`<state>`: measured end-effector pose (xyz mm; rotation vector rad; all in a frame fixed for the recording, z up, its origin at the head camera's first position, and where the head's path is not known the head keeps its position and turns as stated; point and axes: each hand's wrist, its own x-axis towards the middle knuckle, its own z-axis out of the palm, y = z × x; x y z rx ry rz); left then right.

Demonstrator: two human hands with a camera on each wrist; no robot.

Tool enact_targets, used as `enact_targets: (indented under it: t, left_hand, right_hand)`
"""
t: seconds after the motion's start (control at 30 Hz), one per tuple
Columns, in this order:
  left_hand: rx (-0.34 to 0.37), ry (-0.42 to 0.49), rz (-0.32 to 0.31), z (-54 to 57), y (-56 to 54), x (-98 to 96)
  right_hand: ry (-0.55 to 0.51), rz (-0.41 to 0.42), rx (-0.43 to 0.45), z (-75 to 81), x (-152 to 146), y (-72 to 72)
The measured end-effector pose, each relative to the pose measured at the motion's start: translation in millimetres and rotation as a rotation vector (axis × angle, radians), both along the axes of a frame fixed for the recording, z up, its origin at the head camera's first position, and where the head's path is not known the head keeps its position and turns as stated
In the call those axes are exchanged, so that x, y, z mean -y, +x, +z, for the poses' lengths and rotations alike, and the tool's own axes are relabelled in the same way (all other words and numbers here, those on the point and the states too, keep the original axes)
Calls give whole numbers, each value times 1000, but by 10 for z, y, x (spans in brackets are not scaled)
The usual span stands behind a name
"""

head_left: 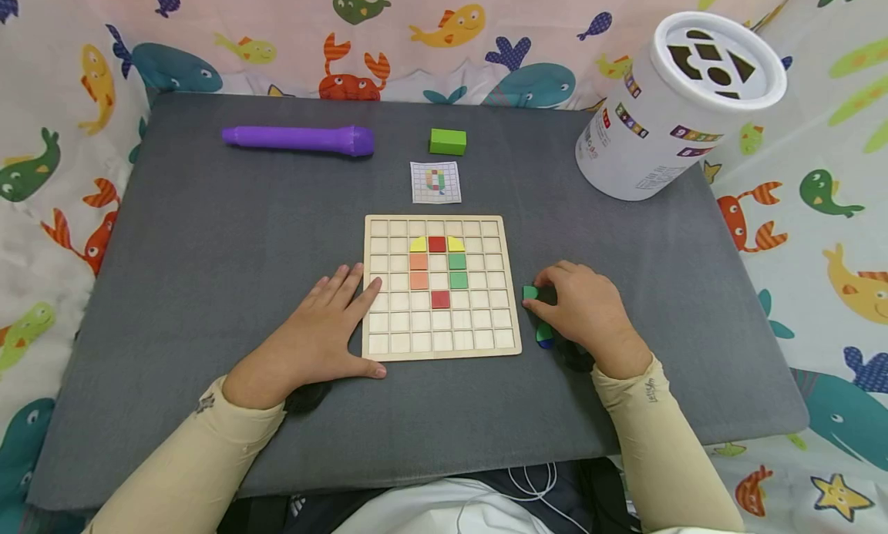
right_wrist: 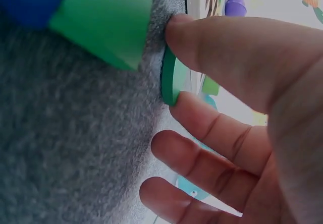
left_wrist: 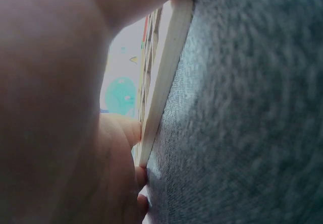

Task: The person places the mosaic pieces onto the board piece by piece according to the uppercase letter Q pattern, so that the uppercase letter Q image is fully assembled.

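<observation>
A wooden grid board (head_left: 479, 341) lies on the grey table, with yellow, red, orange and green tiles (head_left: 458, 261) set in a ring in its cells. My left hand (head_left: 322, 334) rests with spread fingers on the board's left edge. Right of the board, my right hand (head_left: 590, 307) pinches a small green tile (right_wrist: 174, 80) by its ends between thumb and index finger, low at the tabletop. Another green piece (right_wrist: 108, 17) and a blue piece (right_wrist: 30, 2) lie closer to the right wrist, partly hidden by the hand in the head view.
Behind the board lie a small pattern card (head_left: 435, 183) and a light green block (head_left: 448, 142). A purple microphone-shaped stick (head_left: 298, 139) is at the back left. The white lidded canister (head_left: 638, 149) stands at the back right. A patterned cloth (head_left: 402, 48) hangs around the table.
</observation>
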<state>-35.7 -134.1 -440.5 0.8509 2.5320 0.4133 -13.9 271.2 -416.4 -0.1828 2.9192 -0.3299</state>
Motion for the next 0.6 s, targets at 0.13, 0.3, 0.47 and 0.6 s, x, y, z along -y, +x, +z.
enact_targets:
  t: [0.13, 0.3, 0.47, 0.6]
  left_hand:
    - [-3, -4, -1, -17, -2, 2]
    - [1, 2, -6, -10, -1, -7]
    - [4, 6, -9, 11, -1, -6]
    - [1, 11, -7, 10, -1, 8]
  right_hand:
    - [5, 9, -1, -1, 22, -2]
    - [6, 74, -60, -27, 60, 9]
    - [-38, 148, -171, 4, 218, 10]
    - [-86, 260, -244, 51, 488, -25]
